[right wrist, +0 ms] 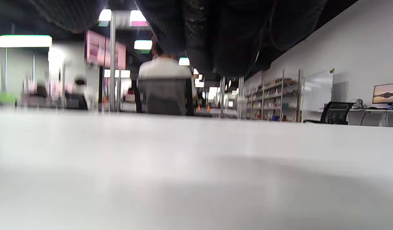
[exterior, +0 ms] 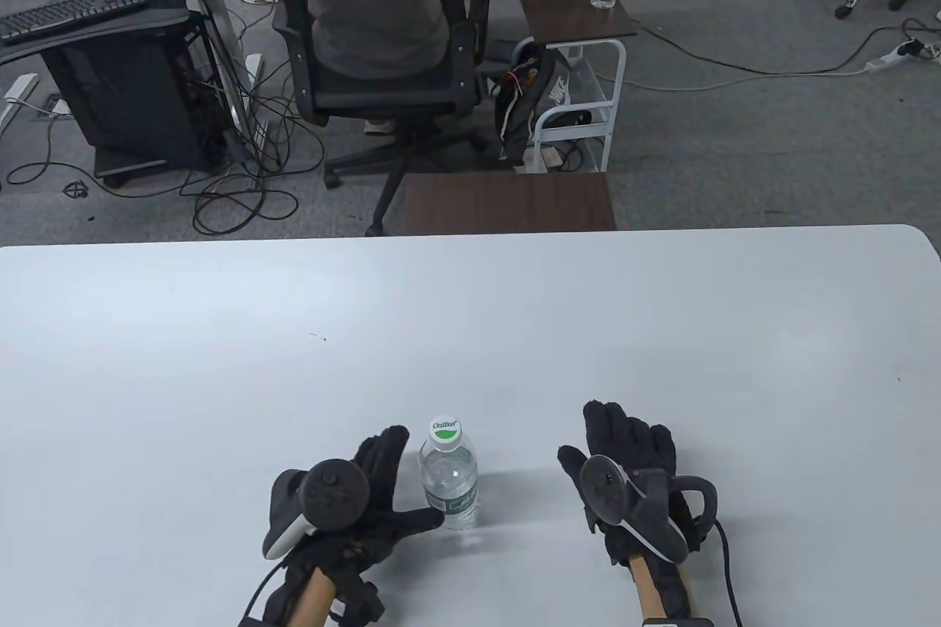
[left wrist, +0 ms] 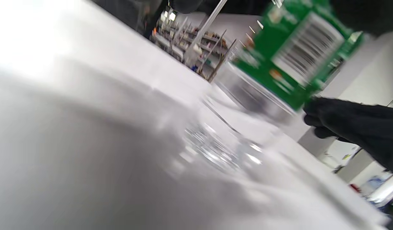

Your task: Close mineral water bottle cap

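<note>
Table view: one clear plastic water bottle [exterior: 449, 481], white cap [exterior: 445, 431] on; left hand [exterior: 367, 502] spread beside bottle, thumb at label; right hand [exterior: 625, 465] flat, empty.

This is looking like an open-plan office doubling as a lab. Beyond the white table [exterior: 470, 303], a person is sitting in a mesh chair [exterior: 382, 39] at a desk, cables [exterior: 242, 193] are trailing across grey carpet, and a keyboard [exterior: 73, 9] is resting on a black stand. In the right wrist view, shelves [right wrist: 273, 95], a monitor [right wrist: 386, 92] and ceiling lights [right wrist: 24, 41] are showing.
</note>
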Available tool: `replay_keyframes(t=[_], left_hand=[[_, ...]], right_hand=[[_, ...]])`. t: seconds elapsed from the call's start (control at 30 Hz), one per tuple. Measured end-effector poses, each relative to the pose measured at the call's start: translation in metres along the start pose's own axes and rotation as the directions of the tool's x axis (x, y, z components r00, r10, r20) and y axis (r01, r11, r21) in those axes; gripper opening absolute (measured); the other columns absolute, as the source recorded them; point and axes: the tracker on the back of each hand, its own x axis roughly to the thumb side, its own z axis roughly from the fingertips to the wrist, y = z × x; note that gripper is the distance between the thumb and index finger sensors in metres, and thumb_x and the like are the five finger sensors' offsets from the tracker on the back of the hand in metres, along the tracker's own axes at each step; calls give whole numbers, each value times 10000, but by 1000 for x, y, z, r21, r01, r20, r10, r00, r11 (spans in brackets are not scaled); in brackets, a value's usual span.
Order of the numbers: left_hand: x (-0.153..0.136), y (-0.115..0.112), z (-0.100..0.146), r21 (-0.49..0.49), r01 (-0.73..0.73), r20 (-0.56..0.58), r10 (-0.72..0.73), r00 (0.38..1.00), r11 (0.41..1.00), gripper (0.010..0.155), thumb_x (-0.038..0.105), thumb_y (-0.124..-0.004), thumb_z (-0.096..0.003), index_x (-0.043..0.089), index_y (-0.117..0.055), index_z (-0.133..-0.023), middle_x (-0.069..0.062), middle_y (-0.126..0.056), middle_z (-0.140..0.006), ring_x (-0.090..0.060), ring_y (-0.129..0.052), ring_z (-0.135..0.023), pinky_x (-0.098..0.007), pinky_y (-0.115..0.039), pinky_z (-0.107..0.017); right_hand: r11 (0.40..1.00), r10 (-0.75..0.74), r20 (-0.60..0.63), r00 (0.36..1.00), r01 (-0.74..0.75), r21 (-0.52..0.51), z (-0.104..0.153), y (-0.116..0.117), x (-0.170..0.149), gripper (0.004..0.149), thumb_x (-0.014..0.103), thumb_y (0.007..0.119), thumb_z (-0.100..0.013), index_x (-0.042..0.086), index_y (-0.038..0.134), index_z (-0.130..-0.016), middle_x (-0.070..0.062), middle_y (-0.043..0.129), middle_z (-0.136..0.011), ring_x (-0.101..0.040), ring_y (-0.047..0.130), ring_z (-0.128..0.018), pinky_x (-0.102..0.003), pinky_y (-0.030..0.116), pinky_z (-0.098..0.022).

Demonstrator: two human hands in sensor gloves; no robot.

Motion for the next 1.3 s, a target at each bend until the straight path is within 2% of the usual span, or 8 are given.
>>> replay_keyframes(t=[0.07, 0.1, 0.17, 0.33, 0.47, 0.57, 0.73, 1.3], left_hand=[[-10, 15, 10, 95, 136, -50, -132, 990, 986, 1040, 711, -648, -432, 115, -178, -1143, -276, -169, -1163, -608, -168, -1048, -664, -260, -736], [-17, 26, 17, 187, 257, -97, -242, 965, 948, 1013, 712, -609, -434, 119, -193, -1143, -261, -155, -1162, -589, -136, -1047, -649, -235, -738], [-28, 41, 26, 255, 382, -155, -352, 923, 888, 967, 731, -499, -459, 108, -231, -1148, -269, -232, -1163, -591, -235, -1047, -633, -318, -733], [-58, 41, 30, 86, 205, -273, -175, 946, 975, 933, 693, -480, -497, 103, -170, -1150, -273, -145, -1163, -594, -150, -1047, -637, -243, -736], [-60, 35, 27, 39, 302, -287, -278, 917, 953, 960, 723, -474, -479, 106, -164, -1145, -268, -153, -1162, -590, -168, -1047, -633, -258, -736], [-53, 33, 25, 64, 284, -259, -259, 931, 957, 965, 725, -484, -476, 104, -172, -1146, -273, -166, -1163, -592, -178, -1049, -637, -265, -735], [-49, 29, 21, 64, 272, -236, -250, 939, 960, 940, 718, -497, -480, 130, -199, -1151, -232, -215, -1182, -545, -218, -1071, -620, -292, -742], [-48, 27, 20, 73, 250, -229, -228, 946, 965, 943, 714, -506, -485, 125, -183, -1147, -246, -205, -1174, -560, -221, -1064, -629, -295, -737]], right_hand=[[1000, -10, -4, 1000, 10, 26, -2, -2, -2, 791, 703, 599, -469, 248, 568, -1115, -74, 677, -1149, -349, 748, -1019, -586, 581, -745], [1000, 3, -29, 1000, -3, -6, -3, -6, -8, 807, 710, 596, -456, 246, 558, -1114, -75, 664, -1152, -348, 729, -1029, -580, 573, -750], [999, 35, -45, 998, -36, -16, -3, -10, -21, 854, 735, 570, -447, 234, 503, -1135, -97, 606, -1179, -369, 664, -1063, -586, 546, -758], [996, 16, -116, 993, -6, 88, 7, 13, -54, 943, 785, 494, -429, 226, 287, -1159, -115, 350, -1236, -450, 420, -1118, -627, 496, -757], [979, 29, -157, 987, 4, 202, 7, 24, -56, 940, 805, 452, -422, 277, 178, -1149, -84, 166, -1230, -456, 223, -1120, -656, 423, -770], [981, 113, -135, 984, -89, 174, 7, 22, -49, 926, 804, 453, -422, 291, 204, -1151, -67, 189, -1234, -445, 239, -1127, -655, 430, -771], [991, 67, -110, 992, -53, 122, 8, 14, -39, 900, 789, 476, -428, 308, 245, -1152, -56, 216, -1236, -427, 271, -1134, -648, 442, -774], [983, 107, -111, 988, -88, 162, 6, 23, -31, 856, 748, 522, -447, 315, 289, -1147, -41, 243, -1233, -410, 303, -1138, -635, 458, -779]])
